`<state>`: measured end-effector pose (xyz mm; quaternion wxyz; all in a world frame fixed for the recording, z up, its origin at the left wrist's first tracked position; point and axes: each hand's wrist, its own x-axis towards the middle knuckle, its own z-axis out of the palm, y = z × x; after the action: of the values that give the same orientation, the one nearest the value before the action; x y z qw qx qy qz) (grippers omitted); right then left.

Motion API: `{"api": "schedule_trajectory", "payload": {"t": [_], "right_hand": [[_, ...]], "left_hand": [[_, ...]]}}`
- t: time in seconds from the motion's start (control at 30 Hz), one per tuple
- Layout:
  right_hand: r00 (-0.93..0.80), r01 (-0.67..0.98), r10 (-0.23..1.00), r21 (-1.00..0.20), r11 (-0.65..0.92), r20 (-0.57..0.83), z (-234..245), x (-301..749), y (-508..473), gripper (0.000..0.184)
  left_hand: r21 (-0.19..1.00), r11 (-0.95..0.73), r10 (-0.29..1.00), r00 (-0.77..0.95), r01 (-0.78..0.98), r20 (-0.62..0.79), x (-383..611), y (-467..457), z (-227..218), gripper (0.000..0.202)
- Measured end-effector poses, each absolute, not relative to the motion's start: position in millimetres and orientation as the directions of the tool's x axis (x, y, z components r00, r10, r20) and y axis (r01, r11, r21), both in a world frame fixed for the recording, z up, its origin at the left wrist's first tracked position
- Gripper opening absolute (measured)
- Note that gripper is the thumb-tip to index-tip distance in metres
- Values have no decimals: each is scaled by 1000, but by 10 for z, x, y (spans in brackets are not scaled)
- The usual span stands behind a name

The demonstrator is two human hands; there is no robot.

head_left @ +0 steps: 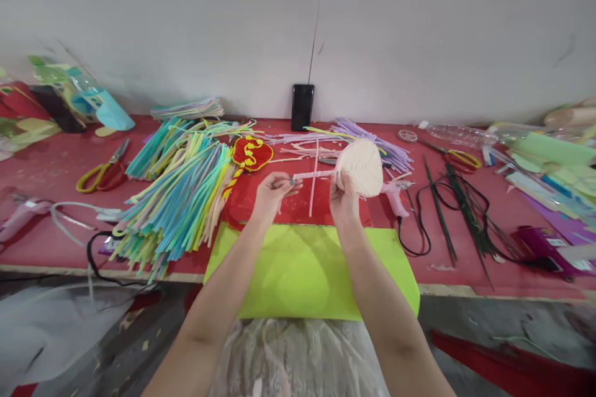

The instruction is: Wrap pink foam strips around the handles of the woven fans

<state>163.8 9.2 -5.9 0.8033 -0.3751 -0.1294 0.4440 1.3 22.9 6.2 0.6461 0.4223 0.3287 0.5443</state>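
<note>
So from where I'm standing, this person's got a flat, rounded cream fuzzy-stem disc (362,167) pinched near its edge in the right hand (345,203), while the left hand (272,193) has its fingertips closed on the far end of the twisted pale-pink fuzzy handle (305,175) sticking out of it. It's all held up over a shiny red mat (291,208), between a big pastel bundle of fuzzy stems (179,198) and a pink plastic glue gun (397,200).
</note>
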Motion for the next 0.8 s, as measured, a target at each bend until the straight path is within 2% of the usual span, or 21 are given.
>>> {"api": "schedule_trajectory", "payload": {"t": [0.1,0.23,0.33,0.57,0.8], "right_hand": [[532,-646,836,-702,298,-134,-57,1698,126,27],[471,-608,876,-757,240,-101,14,1814,101,29],[438,-513,899,-823,245,-6,110,1880,6,27],[401,-371,909,-888,270,109,188,1959,-136,28],[299,-243,933,-929,278,201,183,1984,-165,15]], "left_hand": [[920,93,956,293,-380,24,-47,223,91,34],[989,76,879,477,-131,-5,-223,228,201,24],[999,26,819,572,29,-37,-336,246,253,17],[980,-93,804,594,176,-31,-359,269,196,11],[952,-185,817,576,245,10,-333,290,75,11]]}}
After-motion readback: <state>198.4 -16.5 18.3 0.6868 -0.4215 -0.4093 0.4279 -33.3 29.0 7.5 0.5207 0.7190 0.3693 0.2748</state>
